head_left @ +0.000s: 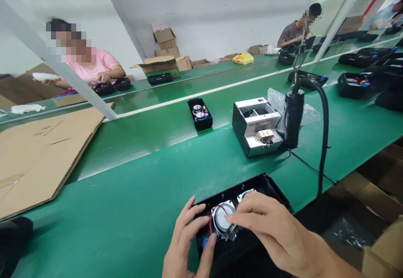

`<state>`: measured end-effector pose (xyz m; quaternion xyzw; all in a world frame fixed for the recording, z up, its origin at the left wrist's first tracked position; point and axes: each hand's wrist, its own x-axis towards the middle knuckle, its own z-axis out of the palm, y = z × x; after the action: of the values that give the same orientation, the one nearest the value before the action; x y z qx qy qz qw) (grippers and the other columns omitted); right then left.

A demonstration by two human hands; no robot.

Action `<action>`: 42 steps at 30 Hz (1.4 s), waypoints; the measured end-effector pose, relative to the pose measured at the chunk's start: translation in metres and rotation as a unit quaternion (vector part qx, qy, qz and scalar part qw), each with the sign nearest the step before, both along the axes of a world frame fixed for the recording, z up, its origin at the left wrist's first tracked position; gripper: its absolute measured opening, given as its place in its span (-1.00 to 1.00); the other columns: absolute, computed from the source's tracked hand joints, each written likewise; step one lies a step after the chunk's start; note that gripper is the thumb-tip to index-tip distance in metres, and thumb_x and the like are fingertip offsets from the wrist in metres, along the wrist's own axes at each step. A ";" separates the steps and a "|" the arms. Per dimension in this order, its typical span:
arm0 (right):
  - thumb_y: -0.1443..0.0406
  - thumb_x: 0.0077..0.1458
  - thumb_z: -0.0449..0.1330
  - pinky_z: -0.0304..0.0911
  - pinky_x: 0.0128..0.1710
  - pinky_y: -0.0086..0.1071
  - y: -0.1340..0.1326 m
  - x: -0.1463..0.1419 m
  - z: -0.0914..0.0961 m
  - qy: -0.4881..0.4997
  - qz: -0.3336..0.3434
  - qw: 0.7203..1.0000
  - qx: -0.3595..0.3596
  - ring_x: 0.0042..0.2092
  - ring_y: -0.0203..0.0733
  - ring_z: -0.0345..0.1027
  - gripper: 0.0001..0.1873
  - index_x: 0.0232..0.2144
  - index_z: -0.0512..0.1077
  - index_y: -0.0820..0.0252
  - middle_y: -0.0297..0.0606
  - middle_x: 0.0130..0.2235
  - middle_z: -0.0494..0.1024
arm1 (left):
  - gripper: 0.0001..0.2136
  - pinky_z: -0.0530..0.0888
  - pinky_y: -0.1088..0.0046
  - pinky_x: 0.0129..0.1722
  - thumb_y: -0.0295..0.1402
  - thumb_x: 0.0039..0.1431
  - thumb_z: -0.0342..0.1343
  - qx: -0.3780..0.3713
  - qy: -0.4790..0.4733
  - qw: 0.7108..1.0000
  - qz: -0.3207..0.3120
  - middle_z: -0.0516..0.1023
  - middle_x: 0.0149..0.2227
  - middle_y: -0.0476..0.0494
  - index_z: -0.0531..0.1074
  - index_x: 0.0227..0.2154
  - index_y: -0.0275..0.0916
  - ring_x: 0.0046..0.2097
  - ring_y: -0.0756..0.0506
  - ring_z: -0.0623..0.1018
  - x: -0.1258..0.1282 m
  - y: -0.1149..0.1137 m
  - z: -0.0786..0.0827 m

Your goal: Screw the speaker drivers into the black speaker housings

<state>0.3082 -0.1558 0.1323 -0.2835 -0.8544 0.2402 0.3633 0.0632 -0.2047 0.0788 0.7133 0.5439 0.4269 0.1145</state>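
In front of me lies an open black speaker casing (217,196) with two round speaker drivers, one of them a silver driver (223,219) with red and black wires. My left hand (189,240) curls over the casing's left end, fingertips inside its edge and thumb beside a blue part (205,242). My right hand (270,223) is closed over the casing, fingertips pinched above the silver driver. Directly under these fingers shows a small circuit board (232,232) with metal parts. The right hand covers most of the second driver (245,195).
A screw feeder (258,127) stands beyond the casing, with a black electric screwdriver (293,118) hanging beside it. Another open casing (200,114) lies farther off. Flat cardboard (44,152) covers the left. Co-workers sit across the bench; more casings (355,85) are at right.
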 end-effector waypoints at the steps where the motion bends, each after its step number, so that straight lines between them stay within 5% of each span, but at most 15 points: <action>1: 0.54 0.39 0.02 0.44 0.03 -0.27 0.000 0.006 0.002 -0.055 0.007 0.998 0.027 -0.09 -0.16 0.55 -0.54 0.17 0.50 0.12 -0.20 -0.06 0.67 | -0.81 0.57 0.00 0.27 -0.45 0.41 0.08 0.008 0.023 1.000 -0.006 0.57 0.20 -0.27 0.47 -0.01 -0.09 0.38 -0.30 0.49 0.000 0.000 0.003; 5: 0.55 0.39 0.06 0.36 0.06 -0.11 -0.004 0.014 0.003 -0.220 0.004 0.972 0.078 -0.11 -0.07 0.51 -0.63 0.07 0.51 0.17 -0.23 -0.11 0.65 | -0.80 0.56 -0.17 0.27 -0.18 0.39 0.22 0.039 0.177 0.979 -0.092 0.36 0.40 -0.30 0.54 -0.02 -0.06 0.50 -0.45 0.28 -0.007 0.005 0.010; 9: 0.47 0.39 0.18 0.29 -0.25 -0.20 -0.008 0.004 0.001 -0.250 0.025 0.966 0.066 -0.20 -0.11 0.45 -0.83 -0.06 0.51 0.19 -0.30 -0.16 0.62 | -0.64 0.51 -0.36 0.25 -0.10 0.22 0.38 0.054 0.274 0.951 -0.133 0.27 0.47 -0.32 0.55 0.01 -0.06 0.53 -0.55 0.18 -0.008 0.008 0.007; 13: 0.47 0.37 0.19 0.11 -0.39 -0.22 -0.010 0.001 0.003 -0.272 0.027 0.961 0.040 -0.23 -0.13 0.43 -0.83 -0.09 0.51 0.17 -0.32 -0.17 0.62 | -0.82 0.34 -0.37 0.38 -0.28 0.24 0.31 0.036 0.243 0.965 -0.095 0.33 0.45 -0.27 0.53 -0.11 -0.11 0.54 -0.48 0.17 0.005 0.006 -0.002; 18: 0.55 0.29 0.15 0.07 -0.36 -0.24 -0.010 0.010 -0.001 -0.299 0.040 0.953 -0.019 -0.23 -0.16 0.44 -0.70 -0.08 0.51 0.11 -0.35 -0.19 0.62 | -0.87 0.14 -0.21 0.51 -0.27 0.32 0.23 0.074 0.206 0.970 -0.106 0.44 0.40 -0.20 0.55 -0.12 -0.12 0.56 -0.41 0.16 0.010 0.009 -0.007; 22: 0.56 0.23 0.14 0.12 -0.30 -0.24 -0.006 0.011 0.002 -0.312 0.055 0.945 -0.079 -0.13 -0.15 0.52 -0.59 -0.01 0.54 0.06 -0.34 -0.11 0.65 | -0.83 -0.07 -0.06 0.59 -0.17 0.34 0.29 0.055 0.217 0.967 -0.123 0.51 0.36 -0.11 0.58 -0.13 -0.11 0.59 -0.36 0.06 0.011 0.009 0.002; 29: 0.33 0.31 0.22 0.33 -0.07 -0.18 -0.012 0.007 0.008 -0.302 0.075 0.945 -0.099 0.00 -0.02 0.50 -0.77 -0.01 0.55 0.16 -0.21 -0.04 0.65 | -0.86 -0.24 -0.09 0.60 -0.20 0.29 0.33 0.047 0.211 0.965 -0.151 0.60 0.28 0.05 0.61 -0.18 -0.10 0.61 -0.37 -0.06 0.013 0.009 0.002; 35: 0.57 0.25 0.13 0.33 -0.09 -0.18 0.007 -0.002 0.004 -0.314 0.093 0.945 -0.004 -0.04 0.00 0.45 -0.67 0.00 0.51 0.30 -0.09 -0.08 0.66 | -0.69 0.33 -0.62 0.26 -0.30 0.19 0.38 -0.041 0.236 0.949 -0.205 0.64 0.23 -0.05 0.66 -0.01 0.06 0.47 -0.65 0.28 0.000 0.041 0.021; 39: 0.44 0.14 0.31 0.27 -0.26 -0.27 0.048 -0.013 0.028 -0.338 0.124 0.931 -0.061 -0.17 -0.02 0.50 -0.78 -0.13 0.54 0.25 -0.11 -0.20 0.64 | -0.80 0.17 -0.73 0.27 -0.22 0.15 0.43 -0.186 0.251 0.917 -0.247 0.59 0.27 0.00 0.72 -0.15 0.14 0.46 -0.66 0.30 -0.006 0.076 0.049; 42: 0.42 0.06 0.34 0.14 -0.42 -0.35 0.076 -0.020 0.044 -0.342 0.132 0.920 -0.135 -0.29 -0.12 0.47 -0.71 -0.12 0.58 0.19 -0.23 -0.27 0.64 | -0.83 0.04 -0.63 0.39 -0.01 0.23 0.37 -0.281 0.217 0.895 -0.271 0.52 0.34 0.03 0.72 -0.25 0.09 0.47 -0.58 0.30 -0.009 0.098 0.063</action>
<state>0.2886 -0.0799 0.1767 -0.2793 -0.9158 0.2874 -0.0279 0.0545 -0.1072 0.1420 0.8463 0.4381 0.0434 0.3001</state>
